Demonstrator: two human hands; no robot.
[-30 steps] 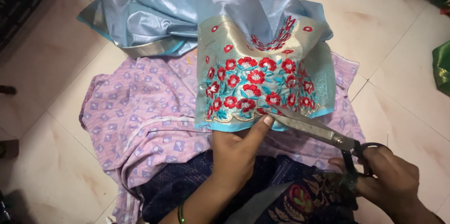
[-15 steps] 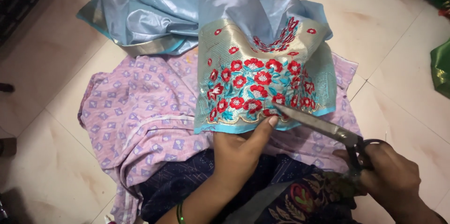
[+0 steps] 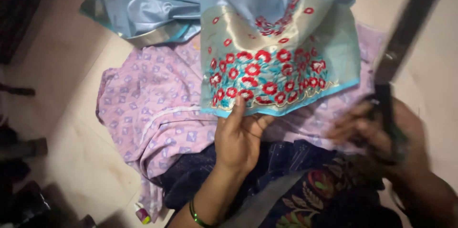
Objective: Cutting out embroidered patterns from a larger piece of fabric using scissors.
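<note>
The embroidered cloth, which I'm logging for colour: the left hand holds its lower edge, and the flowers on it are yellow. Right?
Not quite. The head view shows the left hand holding the lower edge of the embroidered cloth, but its flowers are red, with turquoise stitching around them.

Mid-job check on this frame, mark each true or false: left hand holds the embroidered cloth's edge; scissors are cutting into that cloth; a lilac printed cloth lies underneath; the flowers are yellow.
1. The left hand holds the lower edge of the embroidered cloth. True.
2. The scissors are cutting into it. False: the right hand has them lifted clear, blurred.
3. A lilac printed cloth lies underneath. True.
4. The flowers are yellow. False: red.
</note>
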